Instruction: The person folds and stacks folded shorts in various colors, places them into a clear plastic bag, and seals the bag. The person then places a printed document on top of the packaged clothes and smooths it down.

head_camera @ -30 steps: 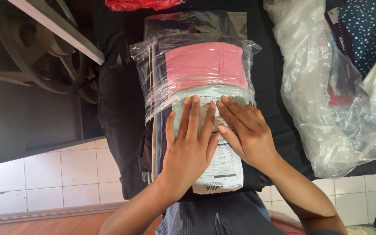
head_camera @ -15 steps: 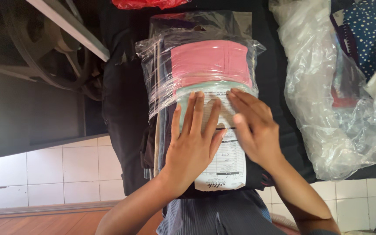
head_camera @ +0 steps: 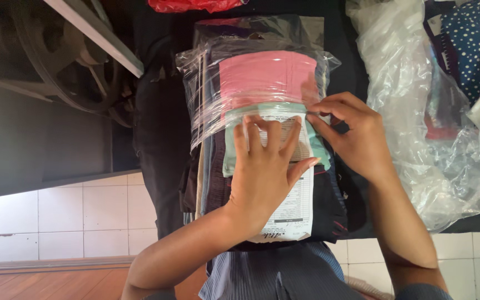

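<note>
The left hand (head_camera: 265, 172) lies flat with the fingers spread, palm down, on a white printed paper slip (head_camera: 293, 208) that sits on top of a stack of folded clothes (head_camera: 268, 83). Its fingertips point away from the person, toward the far end of the stack, and they reach just to the mouth of the clear plastic bag (head_camera: 206, 89) that covers the far half of the stack. The right hand (head_camera: 356, 139) is at the right edge of the same stack. Its thumb and first fingers are closed together in a pinch on the open edge of the bag, near the right corner of the mouth; I cannot tell if a little of the mint-green cloth (head_camera: 230, 153) is also caught in the pinch.

The stack lies directly in front of the person, between the two forearms, on a black cloth (head_camera: 156, 139) over the knees. Its long axis runs away from the body: the near end, with the slip and dark garments, is uncovered, and the far end, with a pink folded piece (head_camera: 268, 75), is inside the bag. So the bag mouth crosses the stack from left to right, just ahead of the left fingertips. The right hand is the nearer one to the bag edge.

At the right side, well apart, lies a big crumpled plastic bag (head_camera: 406, 100) beside a dotted blue fabric (head_camera: 473, 44).
</note>
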